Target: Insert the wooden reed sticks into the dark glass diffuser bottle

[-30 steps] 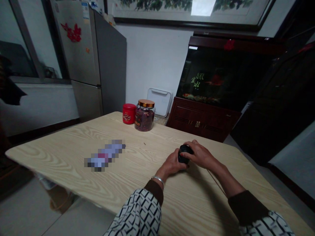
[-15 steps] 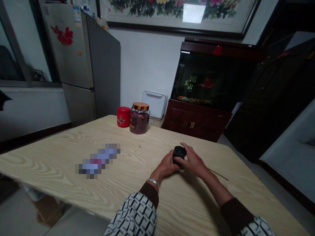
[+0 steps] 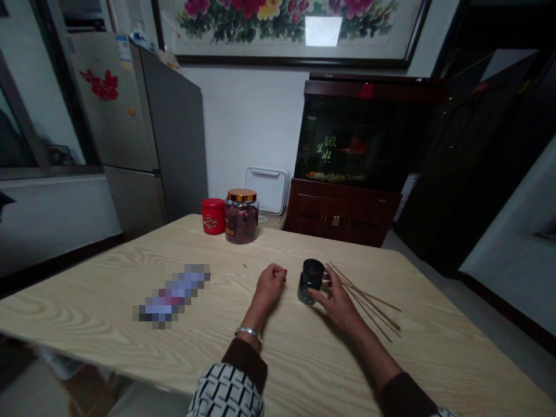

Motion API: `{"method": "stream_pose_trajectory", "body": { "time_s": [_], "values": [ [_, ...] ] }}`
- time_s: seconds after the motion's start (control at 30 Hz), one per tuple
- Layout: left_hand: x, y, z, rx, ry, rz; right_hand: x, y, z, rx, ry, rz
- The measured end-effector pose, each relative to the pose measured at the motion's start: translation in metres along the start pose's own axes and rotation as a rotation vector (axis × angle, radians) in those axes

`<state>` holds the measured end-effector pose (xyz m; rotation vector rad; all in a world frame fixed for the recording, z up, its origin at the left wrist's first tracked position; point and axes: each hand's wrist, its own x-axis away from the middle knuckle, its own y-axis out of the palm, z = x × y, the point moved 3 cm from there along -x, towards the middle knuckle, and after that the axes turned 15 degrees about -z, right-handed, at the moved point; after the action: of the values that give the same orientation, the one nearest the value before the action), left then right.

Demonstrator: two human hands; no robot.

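A small dark glass jar [image 3: 310, 282] with a black lid stands upright on the light wooden table [image 3: 130, 272]. My right hand [image 3: 336, 296] is curled round the jar's right side, fingertips touching it. My left hand [image 3: 271, 282] rests on the table a little left of the jar, fingers curled into a loose fist, apart from the jar, with nothing visible in it. A silver bangle sits on my left wrist. Several thin wooden sticks [image 3: 369, 302] lie on the table just right of my right hand.
A red tin [image 3: 213, 216] and a copper-lidded glass jar of dried flowers [image 3: 241, 215] stand at the table's far edge. A blurred flat object [image 3: 174, 288] lies at left. Beyond are a fridge [image 3: 143, 133], a white box [image 3: 267, 190] and a fish tank on a cabinet [image 3: 347, 174].
My left hand has let go of the small jar and moved left into a fist. My right hand has slid from the jar's top to its side, uncovering the sticks.
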<state>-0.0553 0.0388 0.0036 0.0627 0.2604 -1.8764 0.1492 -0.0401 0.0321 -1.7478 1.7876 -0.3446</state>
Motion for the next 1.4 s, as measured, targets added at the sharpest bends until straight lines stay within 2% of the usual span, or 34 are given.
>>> {"method": "stream_pose_trajectory", "body": {
  "time_s": [0.07,0.13,0.23,0.4,0.47,0.57,0.63,0.7,0.87,0.97,1.27,1.33,1.4],
  "values": [
    [0.018,-0.003,0.021,-0.098,0.051,-0.066,0.011,-0.017,-0.01,-0.023,0.061,0.111],
    [0.033,-0.005,0.056,-0.206,0.112,-0.15,0.019,-0.038,-0.031,-0.07,0.067,0.122],
    [0.049,-0.009,0.128,-0.185,0.224,-0.242,0.024,-0.067,-0.085,-0.238,-0.026,-0.073],
    [0.069,-0.011,0.254,0.249,0.347,-0.611,0.03,-0.114,-0.197,-0.567,-0.187,-0.471],
    [0.079,-0.012,0.291,0.384,0.358,-0.762,0.033,-0.131,-0.233,-0.611,-0.267,-0.595],
    [0.09,-0.016,0.32,0.492,0.358,-0.832,0.038,-0.151,-0.264,-0.644,-0.336,-0.695],
    [0.093,-0.017,0.322,0.542,0.358,-0.833,0.04,-0.155,-0.268,-0.678,-0.356,-0.722],
    [0.094,-0.016,0.309,0.584,0.36,-0.847,0.043,-0.15,-0.257,-0.737,-0.373,-0.738],
    [0.087,-0.005,0.241,0.675,0.3,-0.92,0.044,-0.117,-0.189,-0.929,-0.304,-0.791],
    [0.078,-0.001,0.214,0.702,0.263,-0.946,0.04,-0.107,-0.159,-0.983,-0.262,-0.794],
    [0.06,-0.001,0.209,0.708,0.28,-1.019,0.028,-0.115,-0.147,-0.961,-0.222,-0.766],
    [0.057,-0.003,0.196,0.694,0.263,-0.969,0.028,-0.11,-0.135,-0.93,-0.177,-0.715],
    [0.052,-0.005,0.171,0.675,0.214,-0.844,0.025,-0.102,-0.112,-0.825,-0.082,-0.586]
  ]
}}
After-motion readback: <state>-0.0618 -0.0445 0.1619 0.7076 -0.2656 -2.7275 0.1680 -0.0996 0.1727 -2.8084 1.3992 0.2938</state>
